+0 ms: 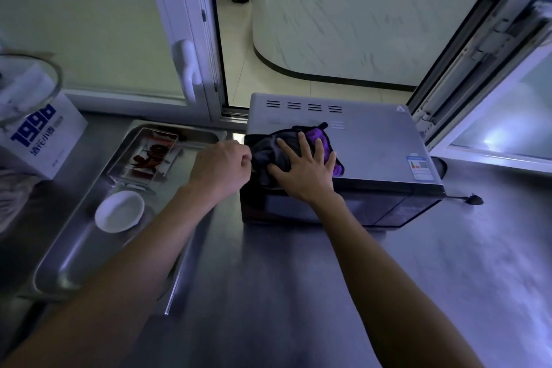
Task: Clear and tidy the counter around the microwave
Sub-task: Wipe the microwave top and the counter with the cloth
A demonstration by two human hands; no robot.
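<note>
The cloth [286,152] is best kept flat under the palm and gathered from its loose edge, so nothing is dragged off the microwave [373,140] — it lies at the top's front-left corner. The right hand [304,170] is spread flat on it; the left hand [224,167] pinches its left edge, fingers curled

Two bare arms, nothing worn

Both forearms are uncovered along their whole visible length, with no sleeve reaching the frame; the left hand [222,166] and right hand [304,169] carry no gloves, rings, watch or wristband, and the fingernails look short.
</note>
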